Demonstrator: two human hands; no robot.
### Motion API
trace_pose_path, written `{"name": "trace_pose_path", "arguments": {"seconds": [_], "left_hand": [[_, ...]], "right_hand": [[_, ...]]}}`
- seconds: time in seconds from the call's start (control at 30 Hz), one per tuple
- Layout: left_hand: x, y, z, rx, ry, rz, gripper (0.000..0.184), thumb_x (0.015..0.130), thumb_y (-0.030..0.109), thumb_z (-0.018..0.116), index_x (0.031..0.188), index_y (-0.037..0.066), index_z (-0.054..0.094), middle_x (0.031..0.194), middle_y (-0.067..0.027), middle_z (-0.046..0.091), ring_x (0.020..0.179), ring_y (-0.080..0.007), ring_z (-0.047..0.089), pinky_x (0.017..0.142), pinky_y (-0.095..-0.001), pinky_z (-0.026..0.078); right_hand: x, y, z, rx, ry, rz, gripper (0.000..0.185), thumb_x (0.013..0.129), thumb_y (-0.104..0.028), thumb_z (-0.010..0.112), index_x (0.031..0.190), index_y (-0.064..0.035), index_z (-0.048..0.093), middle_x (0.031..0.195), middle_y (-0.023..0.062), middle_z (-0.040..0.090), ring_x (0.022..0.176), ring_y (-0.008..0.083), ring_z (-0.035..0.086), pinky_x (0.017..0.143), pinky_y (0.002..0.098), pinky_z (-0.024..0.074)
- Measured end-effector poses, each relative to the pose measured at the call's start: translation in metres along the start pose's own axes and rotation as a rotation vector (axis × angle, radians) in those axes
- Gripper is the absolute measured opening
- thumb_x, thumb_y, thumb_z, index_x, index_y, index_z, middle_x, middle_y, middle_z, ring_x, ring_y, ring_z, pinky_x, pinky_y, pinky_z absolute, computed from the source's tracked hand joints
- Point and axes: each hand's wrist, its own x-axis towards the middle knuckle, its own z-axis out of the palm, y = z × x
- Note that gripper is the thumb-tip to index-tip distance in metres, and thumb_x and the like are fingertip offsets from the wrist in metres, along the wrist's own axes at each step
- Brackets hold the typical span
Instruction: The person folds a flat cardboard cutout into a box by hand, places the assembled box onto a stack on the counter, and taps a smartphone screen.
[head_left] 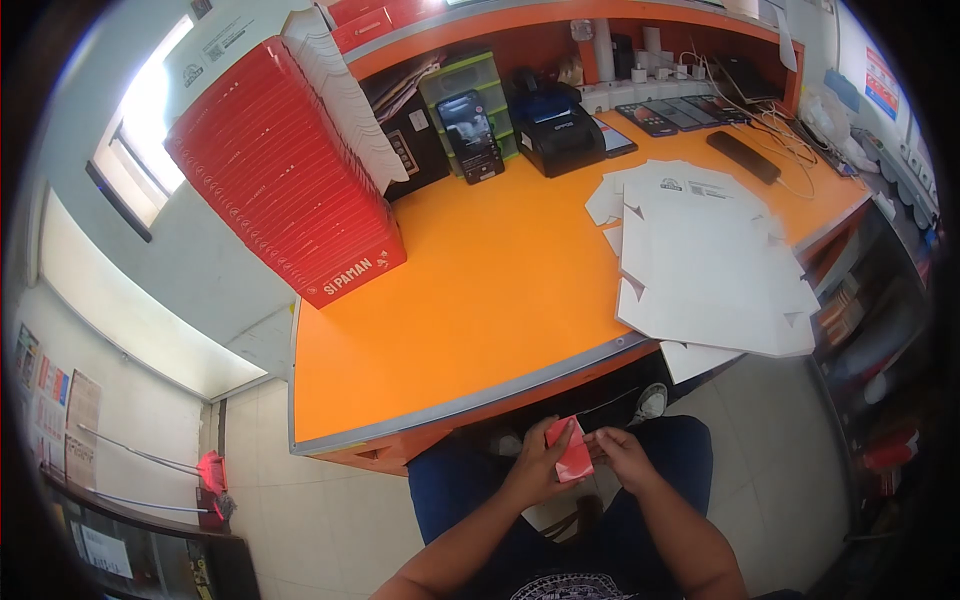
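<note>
Above my lap, my left hand (535, 472) is closed around a small flat red packet (571, 455), perhaps a little carton, with the thumb across its face. My right hand (620, 460) is at the packet's right edge, fingers curled together in a pinch. What those fingertips hold, if anything, is too small to make out. On the orange table (470, 310) in front of me, a tall leaning stack of folded red boxes (290, 170) printed "SI PAMAN" stands at the left. Flat white box blanks (710, 260) lie piled at the right, overhanging the front edge.
Along the back stand a phone (470, 135) propped upright, a black printer (555, 130) and a green-framed drawer unit (490, 90). Several phones (685, 112) lie near the power strip. A dark phone (743, 157) with a cable rests behind the blanks. A red dustpan (212, 470) leans at left.
</note>
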Motion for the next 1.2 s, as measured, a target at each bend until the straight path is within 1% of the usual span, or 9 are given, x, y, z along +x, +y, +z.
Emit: {"name": "trace_pose_path", "arguments": {"seconds": [0.1,0.2,0.3,0.4,0.5,0.6,0.8,1.0,1.2], "left_hand": [[0.001,0.001,-0.003,0.019,0.039,0.004,0.105,0.068,0.037,0.091,0.156,0.015,0.039,0.148,-0.028,0.035,0.135,-0.0468,0.039,0.11,-0.0512,0.039],[-0.001,-0.002,-0.002,-0.063,0.143,-0.071,0.103,0.069,0.037,0.091,0.156,0.015,0.039,0.145,-0.0268,0.038,0.132,-0.046,0.041,0.111,-0.0495,0.038],[-0.001,-0.012,-0.001,-0.1,0.261,-0.237,0.091,0.078,0.034,0.086,0.154,0.012,0.042,0.145,-0.026,0.035,0.133,-0.0437,0.041,0.108,-0.0478,0.041],[-0.009,-0.049,0.014,-0.263,0.475,-0.427,0.064,0.09,0.035,0.076,0.143,0.005,0.054,0.137,-0.0207,0.047,0.127,-0.0323,0.049,0.106,-0.0421,0.043],[-0.012,-0.066,0.007,-1.078,0.434,-0.691,0.05,0.101,0.043,0.06,0.132,0.004,0.059,0.128,-0.0125,0.059,0.117,-0.02,0.058,0.099,-0.0353,0.047],[-0.013,-0.059,0.011,-1.106,0.383,-0.637,0.045,0.104,0.044,0.055,0.127,0.005,0.06,0.121,-0.0053,0.063,0.109,-0.0144,0.062,0.091,-0.0335,0.05],[-0.015,-0.062,0.02,-0.938,0.309,-0.591,0.053,0.105,0.045,0.053,0.136,0.003,0.053,0.128,-0.0075,0.059,0.117,-0.0169,0.058,0.092,-0.0365,0.05],[-0.017,-0.058,0.019,-0.715,0.24,-0.549,0.056,0.106,0.048,0.049,0.141,0.005,0.05,0.132,-0.0086,0.055,0.129,-0.0196,0.049,0.109,-0.0386,0.039],[-0.021,-0.061,0.027,-1.165,0.077,-0.616,0.059,0.106,0.052,0.044,0.146,0.007,0.044,0.139,-0.009,0.054,0.132,-0.0215,0.047,0.111,-0.0411,0.037]], "right_hand": [[0.004,0.004,-0.002,-0.168,0.194,-0.129,0.026,0.105,-0.026,0.056,0.107,-0.0028,0.068,0.097,0.0052,0.07,0.094,0.0138,0.065,0.088,0.0311,0.0514],[0.005,0.007,-0.004,-0.049,0.286,-0.192,0.026,0.102,-0.024,0.062,0.108,0.0004,0.068,0.096,0.0049,0.07,0.09,0.014,0.064,0.085,0.0297,0.0509],[0.011,0.019,-0.014,-0.316,0.406,-0.273,0.027,0.1,-0.022,0.065,0.11,0.0026,0.067,0.105,0.0076,0.07,0.096,0.0182,0.064,0.088,0.033,0.051],[0.012,0.021,-0.016,-0.627,0.529,-0.43,0.033,0.1,-0.023,0.065,0.126,-0.0021,0.062,0.125,0.0099,0.063,0.111,0.0178,0.059,0.094,0.0298,0.0464],[0.021,0.034,-0.018,-0.647,0.574,-0.495,0.046,0.102,-0.03,0.063,0.139,-0.0046,0.055,0.137,0.0091,0.056,0.118,0.0172,0.054,0.097,0.0324,0.0455],[0.015,0.03,-0.009,-0.279,0.323,-0.234,0.05,0.105,-0.038,0.056,0.144,-0.0067,0.052,0.135,0.0068,0.058,0.118,0.0176,0.055,0.1,0.0356,0.0453],[0.01,0.029,-0.009,-0.426,0.181,-0.213,0.05,0.107,-0.043,0.048,0.141,-0.0072,0.055,0.128,0.0057,0.062,0.116,0.0171,0.056,0.099,0.0366,0.0457],[0.005,0.023,-0.008,-0.376,0.22,-0.224,0.048,0.108,-0.043,0.047,0.139,-0.0068,0.056,0.124,0.0053,0.063,0.109,0.0153,0.056,0.096,0.0355,0.0465],[0.01,0.025,-0.013,-0.411,0.339,-0.284,0.048,0.108,-0.043,0.046,0.137,-0.0061,0.056,0.121,0.0059,0.063,0.107,0.0151,0.056,0.093,0.0344,0.0462]]}}
